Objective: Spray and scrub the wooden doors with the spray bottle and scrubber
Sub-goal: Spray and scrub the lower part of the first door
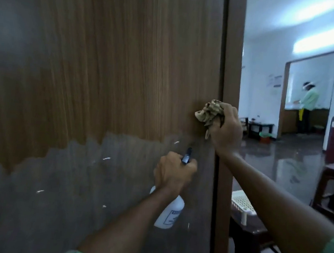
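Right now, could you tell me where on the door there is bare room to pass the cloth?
The wide stretch of the wooden door above and to the left of both hands is bare. Near the door's right edge it is crowded: the right hand grips the cloth there, and the left hand holds the spray bottle just below.

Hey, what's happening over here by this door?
Someone is cleaning a wooden door. Their left hand grips a white spray bottle, nozzle pointed at the panel. Their right hand holds a crumpled beige cloth against the wood near the door's edge. The lower part of the door looks dull and grey, the upper part warm brown. Further back in the room, another person stands at a counter.
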`<state>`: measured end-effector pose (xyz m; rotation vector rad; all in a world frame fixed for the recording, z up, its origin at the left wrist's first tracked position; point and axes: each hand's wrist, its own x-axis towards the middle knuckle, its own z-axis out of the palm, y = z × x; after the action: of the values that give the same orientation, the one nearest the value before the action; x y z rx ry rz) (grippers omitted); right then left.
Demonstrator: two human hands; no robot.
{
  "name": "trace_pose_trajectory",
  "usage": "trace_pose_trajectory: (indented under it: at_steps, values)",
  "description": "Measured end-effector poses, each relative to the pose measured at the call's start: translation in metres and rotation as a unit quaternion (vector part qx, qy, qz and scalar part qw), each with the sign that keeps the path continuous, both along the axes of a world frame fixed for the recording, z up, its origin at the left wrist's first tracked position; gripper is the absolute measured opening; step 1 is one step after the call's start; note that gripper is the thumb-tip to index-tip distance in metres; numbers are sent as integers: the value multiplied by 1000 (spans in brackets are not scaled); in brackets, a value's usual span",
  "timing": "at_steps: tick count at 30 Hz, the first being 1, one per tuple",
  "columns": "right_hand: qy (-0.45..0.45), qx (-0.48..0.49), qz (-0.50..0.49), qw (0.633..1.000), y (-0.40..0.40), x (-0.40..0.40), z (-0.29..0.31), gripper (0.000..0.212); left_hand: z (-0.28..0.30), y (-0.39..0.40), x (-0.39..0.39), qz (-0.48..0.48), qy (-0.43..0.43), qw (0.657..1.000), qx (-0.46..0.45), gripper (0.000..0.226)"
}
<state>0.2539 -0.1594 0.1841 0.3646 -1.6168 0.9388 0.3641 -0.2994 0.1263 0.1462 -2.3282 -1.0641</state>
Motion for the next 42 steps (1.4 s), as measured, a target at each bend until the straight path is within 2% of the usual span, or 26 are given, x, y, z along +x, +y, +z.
trace_pose_trajectory:
  at_steps: [3,5,7,9,11,14,16,17,20,21,23,26,28,30,33,35,37,39,40,42]
  values:
    - [51,34,6,998,-3,-2,-9,36,-4,-4,6,-29,31,999,-19,36]
    - [75,99,-16,992,-8,-2,-27,35,-9,-6,11,-51,62,996,-26,37]
    - [78,140,-42,986,-16,-6,-53,46,-14,-9,14,-60,97,993,-23,41]
    - [51,128,-10,990,-19,-9,-78,60,-5,-7,13,-61,102,993,-23,39]
    - [49,151,22,987,-20,-7,-116,61,-4,-8,16,-69,100,992,-32,32]
    - [98,255,28,962,2,-13,-148,50,5,-11,13,-71,113,991,-25,24]
    - [143,333,9,932,22,-19,-133,50,6,-10,12,-55,125,990,-31,25]
    - [160,342,10,926,27,-22,-115,47,5,-9,11,-53,131,989,-37,26]
    - [121,233,23,965,19,-24,-58,44,1,-3,10,-57,134,987,-63,29]
    - [104,194,23,975,10,-22,-54,45,1,-2,9,-56,133,987,-65,29]
    - [90,162,21,982,-5,-22,-82,49,3,-2,10,-58,137,987,-60,27]
    - [96,222,29,970,-3,-17,-160,52,5,-2,14,-51,146,987,-46,23]
    - [125,290,9,949,6,-15,-180,44,-1,-3,17,-44,140,987,-57,31]
    - [141,292,1,946,10,-19,-143,38,-7,-5,19,-38,119,990,-69,39]
    - [100,150,-26,983,2,-18,-68,35,-11,-15,17,-28,108,991,-79,40]
    - [88,112,-32,989,-6,-16,-70,40,-14,-20,17,-23,110,990,-90,36]
    - [86,150,-32,984,-13,-9,-116,44,-16,-24,18,-20,113,990,-85,37]
    - [119,234,-16,965,-15,2,-165,42,-16,-26,21,-10,114,990,-88,38]
    - [126,267,-5,955,-13,3,-169,41,-16,-26,23,-5,116,989,-87,38]
    - [132,281,22,950,-13,2,-135,43,-15,-26,26,-1,120,989,-81,39]
